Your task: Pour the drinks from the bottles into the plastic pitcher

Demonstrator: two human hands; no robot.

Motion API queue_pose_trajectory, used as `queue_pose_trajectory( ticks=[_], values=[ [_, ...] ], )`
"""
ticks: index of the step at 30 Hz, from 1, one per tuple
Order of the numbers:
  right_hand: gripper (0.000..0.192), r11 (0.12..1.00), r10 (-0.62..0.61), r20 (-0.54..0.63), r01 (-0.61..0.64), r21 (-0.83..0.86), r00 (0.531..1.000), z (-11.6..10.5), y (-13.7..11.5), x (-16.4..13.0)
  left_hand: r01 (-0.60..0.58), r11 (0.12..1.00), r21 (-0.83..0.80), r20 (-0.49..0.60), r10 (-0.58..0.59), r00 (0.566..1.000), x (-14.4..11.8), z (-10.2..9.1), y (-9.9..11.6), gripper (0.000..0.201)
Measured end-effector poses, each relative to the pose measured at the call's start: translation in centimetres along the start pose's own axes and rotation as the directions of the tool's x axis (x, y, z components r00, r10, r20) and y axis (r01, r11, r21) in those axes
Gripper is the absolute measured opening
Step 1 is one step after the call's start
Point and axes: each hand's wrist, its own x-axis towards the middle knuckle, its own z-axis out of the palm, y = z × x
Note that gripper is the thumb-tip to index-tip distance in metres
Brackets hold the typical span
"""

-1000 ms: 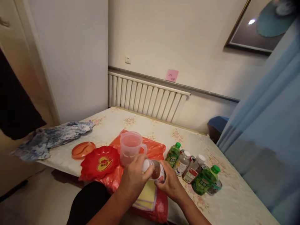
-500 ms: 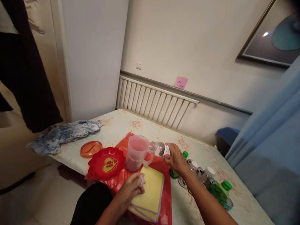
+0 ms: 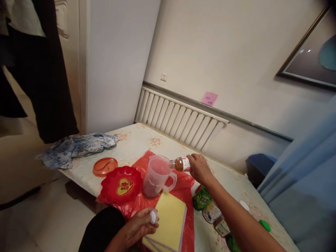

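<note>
My right hand (image 3: 201, 170) grips a small clear bottle (image 3: 180, 164) with a white and red label and brown liquid inside. The bottle lies nearly level, its mouth at the rim of a translucent pinkish pitcher (image 3: 153, 180). Closed fingers of my left hand (image 3: 138, 225) hold a white bottle cap (image 3: 153, 216) in front of the pitcher. Beside that hand lies a stack of yellow cloths (image 3: 169, 217) on a red plastic bag (image 3: 190, 206). A red scalloped plate (image 3: 110, 187) with a gold heart sits left of the pitcher.
An orange lid (image 3: 105, 167) and a crumpled blue and white cloth (image 3: 78, 150) are on the left of the flowered table cover (image 3: 136, 140). Several bottles and cans, including a green one (image 3: 201, 198), stand at the right, partly behind my right forearm. A radiator (image 3: 178, 117) runs along the wall.
The bottle has tipped further and brown liquid now shows toward its neck. My left hand has turned and lowered slightly, showing the cap's face. The view has shifted a little.
</note>
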Motion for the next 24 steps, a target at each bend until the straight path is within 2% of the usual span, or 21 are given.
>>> queue_pose_trajectory(
  ticks=[13,24],
  values=[
    [0.033,0.989,-0.107,0.007,0.107,-0.107,0.994,-1.1,-0.1,1.8,-0.024,0.998,-0.053,0.032,0.026,0.999,0.4,-0.8,-0.7,0.035],
    [0.035,0.941,-0.224,0.081,0.237,-0.24,0.971,-4.0,-1.6,3.6,-0.024,0.998,-0.06,0.027,0.026,0.999,0.5,-0.9,-0.7,0.033]
  ],
)
